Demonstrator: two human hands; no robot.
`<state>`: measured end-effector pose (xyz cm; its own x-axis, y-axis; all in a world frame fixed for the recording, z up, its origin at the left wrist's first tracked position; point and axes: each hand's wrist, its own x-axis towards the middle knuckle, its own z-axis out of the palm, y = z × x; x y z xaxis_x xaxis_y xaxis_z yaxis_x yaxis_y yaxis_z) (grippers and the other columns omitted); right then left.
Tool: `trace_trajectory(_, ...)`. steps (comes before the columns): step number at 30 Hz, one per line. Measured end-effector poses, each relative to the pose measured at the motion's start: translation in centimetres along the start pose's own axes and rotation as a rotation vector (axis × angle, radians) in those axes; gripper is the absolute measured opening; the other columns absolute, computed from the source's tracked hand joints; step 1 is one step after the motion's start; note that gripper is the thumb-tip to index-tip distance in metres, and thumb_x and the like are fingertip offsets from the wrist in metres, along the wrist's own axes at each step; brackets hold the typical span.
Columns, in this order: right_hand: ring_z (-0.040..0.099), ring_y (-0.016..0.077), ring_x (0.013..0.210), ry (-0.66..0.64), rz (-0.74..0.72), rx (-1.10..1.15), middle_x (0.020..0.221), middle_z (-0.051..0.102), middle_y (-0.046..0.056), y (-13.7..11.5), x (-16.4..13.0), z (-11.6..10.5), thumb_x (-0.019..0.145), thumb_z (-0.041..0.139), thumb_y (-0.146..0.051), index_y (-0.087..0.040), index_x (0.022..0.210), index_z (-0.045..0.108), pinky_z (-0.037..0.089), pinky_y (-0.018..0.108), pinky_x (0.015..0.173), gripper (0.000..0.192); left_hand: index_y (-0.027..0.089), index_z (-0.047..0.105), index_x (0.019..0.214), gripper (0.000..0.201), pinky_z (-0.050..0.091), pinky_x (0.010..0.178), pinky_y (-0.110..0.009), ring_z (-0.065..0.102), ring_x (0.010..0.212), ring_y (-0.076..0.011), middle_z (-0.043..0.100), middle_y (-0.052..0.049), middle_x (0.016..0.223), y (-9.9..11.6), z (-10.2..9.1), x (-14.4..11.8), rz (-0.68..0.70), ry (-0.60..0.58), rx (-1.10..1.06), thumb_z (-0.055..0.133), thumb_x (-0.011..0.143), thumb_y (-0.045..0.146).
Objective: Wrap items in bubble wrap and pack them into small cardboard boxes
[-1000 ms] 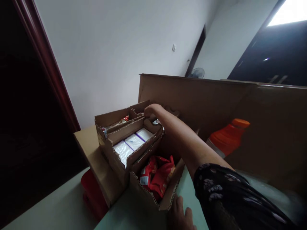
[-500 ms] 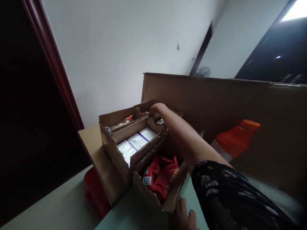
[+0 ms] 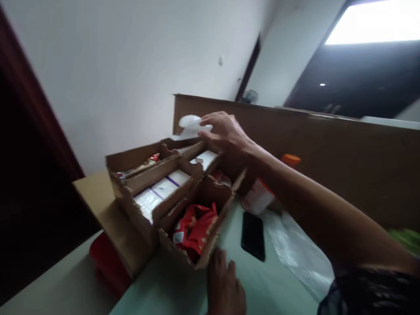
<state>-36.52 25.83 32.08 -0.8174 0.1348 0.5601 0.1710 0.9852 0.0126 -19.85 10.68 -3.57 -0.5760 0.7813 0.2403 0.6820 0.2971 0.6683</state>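
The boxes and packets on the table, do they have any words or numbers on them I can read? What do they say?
No text can be read anywhere.
Red packet in the cardboard tray: a pale label, too blurred.
White packs: purple marks only, no letters clear.
Bottle with the orange cap: white label, blurred.
White packet in the right hand: nothing legible.
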Motion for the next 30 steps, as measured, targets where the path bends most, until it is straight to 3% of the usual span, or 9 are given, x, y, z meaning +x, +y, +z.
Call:
trace_trajectory(3,0.062,0.0232,0.121,0.27,0.031,0.035,0.122,0.073,0.006,2.4,-10.0,-5.0,0.092,0.059,-0.031,-0.022,0.109,0.073,0.046,0.042,0.107,0.024,0.013,0.072,0.117,0.039,0.041,0.115,-0.051,0.05,0.136,-0.0346,0.059,-0.017,0.141,0.6,-1.7,-0.6,0.028,0.008,0.031,0.052,0.084,0.01)
trace_trajectory(7,0.059,0.0275,0.126,0.328,0.271,-0.253,0.125,0.072,0.01,6.3,-24.7,-7.1,0.092,0.055,-0.03,-0.023,0.112,0.071,0.042,0.048,0.108,0.027,0.014,0.07,0.116,0.033,0.042,0.114,-0.048,0.05,0.133,-0.0313,0.059,-0.015,0.137,0.6,-2.4,-0.5,0.088,0.007,0.046,0.053,0.088,0.011)
trace_trajectory(8,0.057,0.0303,0.129,0.274,0.339,-0.342,0.127,0.071,0.012,7.3,-28.0,-6.8,0.092,0.054,-0.029,-0.022,0.114,0.071,0.039,0.052,0.109,0.029,0.014,0.07,0.116,0.033,0.043,0.113,-0.047,0.051,0.132,-0.031,0.059,-0.015,0.136,0.5,-2.4,-0.6,0.103,0.009,0.06,0.054,0.088,0.011)
trace_trajectory(12,0.054,0.0359,0.133,-0.311,0.475,-0.393,0.124,0.073,0.012,10.1,-36.7,-4.2,0.082,0.061,-0.022,-0.023,0.096,0.077,0.035,0.057,0.108,0.021,0.013,0.069,0.115,0.031,0.044,0.112,-0.047,0.053,0.129,-0.0316,0.059,-0.015,0.134,0.6,-3.0,-0.8,0.134,-0.021,0.081,0.054,0.088,0.009)
trace_trajectory(15,0.061,0.0321,0.125,-0.412,0.489,-0.34,0.116,0.077,0.008,10.3,-38.3,-3.8,0.08,0.063,-0.02,-0.033,0.081,0.078,0.04,0.051,0.103,0.02,0.012,0.068,0.116,0.033,0.043,0.113,-0.049,0.052,0.13,-0.0335,0.058,-0.016,0.136,1.1,-3.5,-0.7,0.118,-0.04,0.067,0.049,0.09,0.009)
trace_trajectory(18,0.067,0.0321,0.115,-0.353,0.49,-0.324,0.11,0.078,0.009,9.5,-36.1,-4.7,0.087,0.054,-0.026,-0.036,0.091,0.078,0.044,0.053,0.099,0.027,0.013,0.068,0.115,0.036,0.042,0.114,-0.05,0.052,0.133,-0.0345,0.059,-0.016,0.136,1.5,-3.8,-0.9,0.09,-0.038,0.061,0.043,0.09,0.007)
trace_trajectory(22,0.068,0.0323,0.112,-0.166,0.35,-0.085,0.114,0.076,0.007,6.6,-27.4,-4.9,0.088,0.053,-0.037,-0.039,0.1,0.077,0.049,0.051,0.098,0.027,0.019,0.071,0.107,0.031,0.042,0.116,-0.041,0.055,0.132,-0.0294,0.063,-0.01,0.136,1.6,-3.3,-0.9,0.033,-0.002,0.068,0.057,0.08,0.011)
trace_trajectory(26,0.065,0.0268,0.117,-0.172,0.049,0.235,0.126,0.071,0.002,-1.4,-14.3,-2.8,0.091,0.056,-0.034,-0.038,0.112,0.073,0.051,0.04,0.102,0.027,0.018,0.068,0.117,0.04,0.029,0.123,-0.05,0.04,0.144,-0.0321,0.051,-0.013,0.151,1.4,-3.1,0.3,-0.076,-0.11,-0.076,0.059,0.078,0.018)
trace_trajectory(30,0.066,0.0197,0.114,-0.325,-0.152,0.306,0.125,0.071,0.006,-10.7,-1.4,1.4,0.099,0.05,-0.022,-0.019,0.122,0.068,0.05,0.028,0.098,0.03,0.016,0.067,0.12,0.04,0.021,0.125,-0.056,0.03,0.149,-0.0353,0.043,-0.015,0.156,1.5,-3.7,1.1,-0.147,-0.243,-0.226,0.06,0.082,0.027)
